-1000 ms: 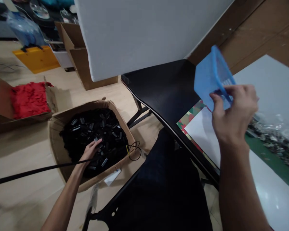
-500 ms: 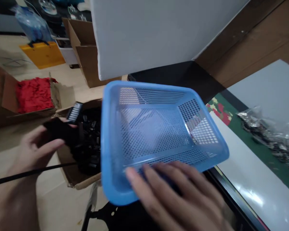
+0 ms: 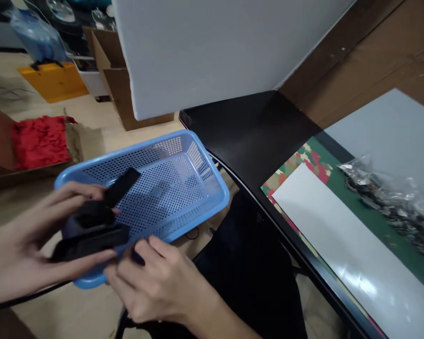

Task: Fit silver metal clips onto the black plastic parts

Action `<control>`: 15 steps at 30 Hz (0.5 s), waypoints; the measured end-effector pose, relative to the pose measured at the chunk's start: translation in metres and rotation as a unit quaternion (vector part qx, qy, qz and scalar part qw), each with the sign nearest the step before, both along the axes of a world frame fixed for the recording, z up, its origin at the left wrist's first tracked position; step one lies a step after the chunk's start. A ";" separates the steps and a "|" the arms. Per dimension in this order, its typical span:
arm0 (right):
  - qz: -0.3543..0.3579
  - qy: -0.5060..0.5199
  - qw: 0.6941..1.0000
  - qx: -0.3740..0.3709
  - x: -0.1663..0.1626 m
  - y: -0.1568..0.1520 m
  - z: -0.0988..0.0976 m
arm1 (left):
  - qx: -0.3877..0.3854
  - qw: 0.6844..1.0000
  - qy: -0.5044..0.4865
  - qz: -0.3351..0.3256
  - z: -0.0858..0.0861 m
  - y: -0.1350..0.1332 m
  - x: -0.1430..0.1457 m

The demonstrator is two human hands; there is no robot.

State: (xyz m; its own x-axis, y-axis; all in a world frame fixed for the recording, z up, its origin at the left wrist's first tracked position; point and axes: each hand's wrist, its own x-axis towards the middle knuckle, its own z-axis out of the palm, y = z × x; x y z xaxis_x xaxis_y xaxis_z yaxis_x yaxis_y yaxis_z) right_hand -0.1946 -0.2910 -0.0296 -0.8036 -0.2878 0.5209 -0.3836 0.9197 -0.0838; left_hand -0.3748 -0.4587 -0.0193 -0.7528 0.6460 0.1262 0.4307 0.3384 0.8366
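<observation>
My left hand (image 3: 53, 226) is closed around a bundle of black straps (image 3: 92, 230), over the left end of a blue plastic basket (image 3: 169, 183). One strap end sticks up over the basket's perforated floor. My right hand (image 3: 155, 278) is at the near rim with curled fingers, close to the bundle's lower end. It grips the rim; a small dark blue patch shows between the fingers. Apart from the strap end hanging over it, I see nothing lying in the basket.
A black table (image 3: 240, 136) on the right carries a white sheet (image 3: 332, 221) and a clear bag of small dark and metallic parts (image 3: 392, 202). Left on the floor are a carton of red pieces (image 3: 42, 141), an orange bag (image 3: 53, 82) and an open carton (image 3: 123, 99).
The basket has moved left and down with my right hand, now covering the carton of black parts. My left hand has brought the black straps over the basket, close to my right hand.
</observation>
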 end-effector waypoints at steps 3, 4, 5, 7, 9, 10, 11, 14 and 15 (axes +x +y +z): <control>-0.004 0.024 1.000 -0.012 0.000 -0.010 -0.032 | -0.044 0.989 0.029 -0.135 -0.036 0.022 0.004; -0.008 0.022 1.000 -0.006 0.002 -0.013 -0.042 | -0.055 0.990 0.029 -0.125 -0.051 0.027 0.005; -0.016 0.016 1.000 0.006 0.004 -0.014 -0.052 | -0.062 0.992 0.036 -0.103 -0.066 0.032 0.007; -0.026 -0.006 0.999 0.029 0.009 -0.017 -0.071 | -0.120 0.987 0.045 -0.093 -0.096 0.039 0.010; -0.026 -0.025 0.999 0.038 0.014 -0.017 -0.088 | -0.178 0.976 0.068 -0.102 -0.121 0.045 0.014; -0.025 -0.034 0.998 0.038 0.016 -0.017 -0.095 | -0.205 0.969 0.078 -0.111 -0.130 0.048 0.016; -0.020 -0.040 0.998 0.040 0.018 -0.016 -0.103 | -0.226 0.963 0.087 -0.119 -0.136 0.050 0.018; -0.015 -0.048 0.998 0.050 0.021 -0.012 -0.121 | -0.267 0.947 0.107 -0.139 -0.146 0.056 0.024; -0.016 -0.049 0.997 0.050 0.022 -0.011 -0.125 | -0.274 0.944 0.117 -0.140 -0.146 0.057 0.025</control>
